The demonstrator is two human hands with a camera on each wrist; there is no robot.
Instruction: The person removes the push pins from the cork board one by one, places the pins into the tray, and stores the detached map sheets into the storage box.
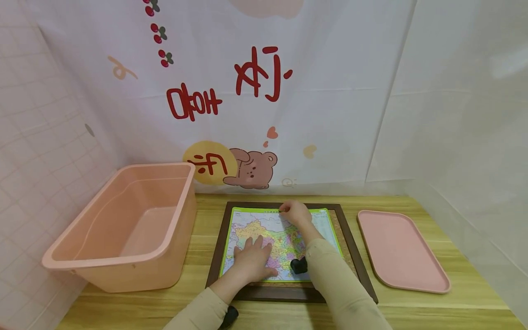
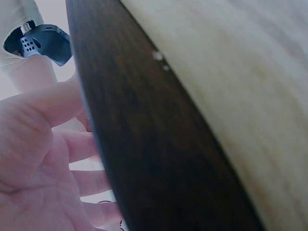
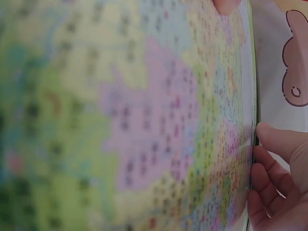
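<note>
A colourful map sheet (image 1: 251, 228) with a green border lies on a corkboard (image 1: 340, 233) in a dark wooden frame (image 1: 284, 294). My left hand (image 1: 251, 261) rests on the map's lower left part, fingers spread. At the top edge of the sheet is my right hand (image 1: 297, 214), its fingers curled and the thumb meeting the index finger. Between those fingertips the right wrist view shows a small dark thing (image 3: 257, 142), mostly hidden, right at the map's edge. The left wrist view has the frame's dark side (image 2: 139, 134) beside the left palm.
To the left stands a deep pink basin (image 1: 177, 229). A flat pink tray (image 1: 400, 247) lies to the right of the board on the wood-grain table (image 1: 194, 279). Behind them hangs a white printed cloth (image 1: 330, 114) with red characters and a bear.
</note>
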